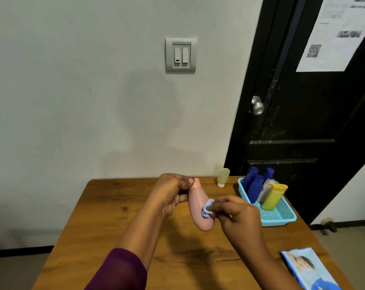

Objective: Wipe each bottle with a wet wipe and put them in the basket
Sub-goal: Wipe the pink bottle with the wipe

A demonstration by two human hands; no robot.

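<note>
Above the middle of the wooden table (114,216), the pink bottle (198,208) hangs tilted, cap end far. The left hand (171,193) curls fingers and thumb round its neck. The right hand (238,214) pinches a crumpled wet wipe (207,209) against its right side. With only the neck gripped, a hard stroke could twist the wetted bottle loose. The blue basket (279,222) to the right is crowded with leaning bottles, which a careless placement may topple. A pale yellow bottle (223,177) stands far, just left of the basket.
</note>
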